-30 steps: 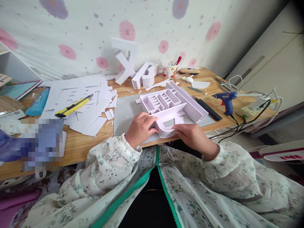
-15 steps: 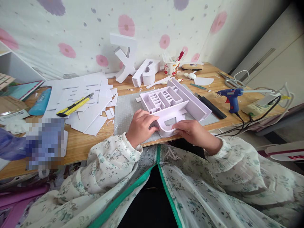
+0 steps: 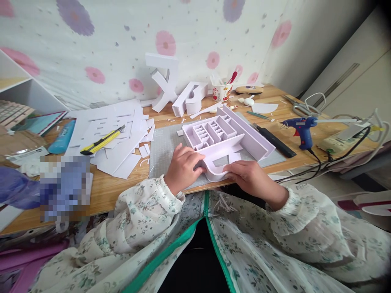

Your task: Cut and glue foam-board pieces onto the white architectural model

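A white foam-board character (image 3: 210, 136) with raised walls and several small compartments lies on the grey cutting mat (image 3: 161, 152). Its near end has a curved strip wall (image 3: 214, 176) standing along the rounded edge. At the left of that curve, my left hand (image 3: 185, 167) pinches the wall between thumb and fingers. On the right side my right hand (image 3: 247, 179) grips the same wall, thumb inside the curve, its other fingers partly hidden under the edge.
A blue hot glue gun (image 3: 304, 129) stands on the right with its cables. A black bar-shaped tool (image 3: 276, 142) lies beside the piece. On the left, a yellow utility knife (image 3: 102, 141) rests on cut white sheets (image 3: 122, 162). Finished foam letters (image 3: 166, 81) and a paper cup (image 3: 222, 92) stand behind.
The view has tilted up slightly, so everything sits a little lower and further right in the picture. Both hands keep their hold on the curved wall.
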Tool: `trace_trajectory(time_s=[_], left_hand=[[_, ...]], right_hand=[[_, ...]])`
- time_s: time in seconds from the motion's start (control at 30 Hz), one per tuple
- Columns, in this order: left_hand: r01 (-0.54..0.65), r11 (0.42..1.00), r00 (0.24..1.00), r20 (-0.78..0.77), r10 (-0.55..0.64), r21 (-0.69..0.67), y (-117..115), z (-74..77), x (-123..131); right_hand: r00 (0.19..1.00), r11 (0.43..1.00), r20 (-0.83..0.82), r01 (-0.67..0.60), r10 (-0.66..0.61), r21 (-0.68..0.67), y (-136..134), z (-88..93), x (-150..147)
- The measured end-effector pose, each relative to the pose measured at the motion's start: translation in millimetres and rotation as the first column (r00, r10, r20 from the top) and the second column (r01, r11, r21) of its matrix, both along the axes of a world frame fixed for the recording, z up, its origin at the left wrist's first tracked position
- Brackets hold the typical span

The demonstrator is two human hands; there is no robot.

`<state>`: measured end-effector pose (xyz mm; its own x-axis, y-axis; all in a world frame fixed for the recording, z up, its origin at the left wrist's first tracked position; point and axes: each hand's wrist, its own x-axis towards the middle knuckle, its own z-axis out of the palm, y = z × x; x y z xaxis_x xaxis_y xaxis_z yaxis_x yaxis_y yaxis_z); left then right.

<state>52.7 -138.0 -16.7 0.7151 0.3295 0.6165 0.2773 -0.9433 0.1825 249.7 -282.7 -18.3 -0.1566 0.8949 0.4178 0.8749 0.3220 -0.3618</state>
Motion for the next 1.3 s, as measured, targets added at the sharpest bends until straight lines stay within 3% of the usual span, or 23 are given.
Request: trace_trajectory(time_s=[0.3, 0.93, 1.3], left_hand=[[0.005, 0.999, 1.000, -0.015, -0.005, -0.032, -2.5, 1.9, -2.1], [-0.003, 0.999, 1.000, -0.018, 0.004, 0.045, -3.1, 1.4, -1.8], [-0.028, 0.999, 1.000, -0.007, 0.029, 0.029, -2.2, 0.5, 0.0]], right_hand=[[0.999, 0.999, 0.017, -0.037, 0.038, -0.011, 2.7, 0.9, 1.4], [0.999, 0.999, -0.014, -0.033, 0.033, 0.025, 4.6, 1.2, 2.4], [0.992, 0.993, 0.060, 0.105, -0.109, 0.055, -0.3, -0.4, -6.1]])
